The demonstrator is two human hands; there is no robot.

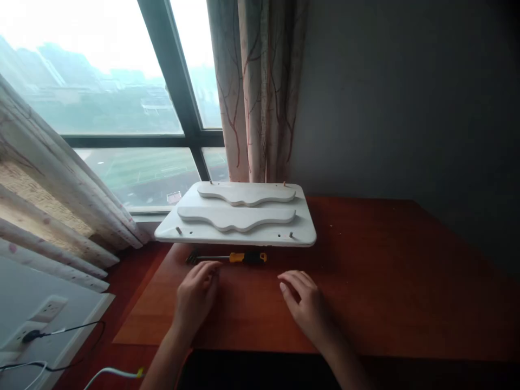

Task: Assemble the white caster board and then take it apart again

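Observation:
My left hand (196, 297) rests on the table with its fingers loosely curved and nothing visible in them. To the right, my right hand (304, 304) lies the same way, thumb apart from the fingers, holding nothing. Just beyond my left fingertips is a screwdriver (247, 258) with a yellow and black handle, its shaft pointing left. Several small dark pieces (190, 257), perhaps screws, are by its tip. Behind it lies a white board (304, 219) with short pegs and holes near its corners. Two white wavy-edged slats (235, 216) sit side by side on the board.
The reddish-brown wooden table (390, 276) extends far to the right. A window (134, 108) and patterned curtains (260, 97) stand behind and left. At lower left are wall sockets (51, 309), a black plug (31, 336) and loose cables (111, 371).

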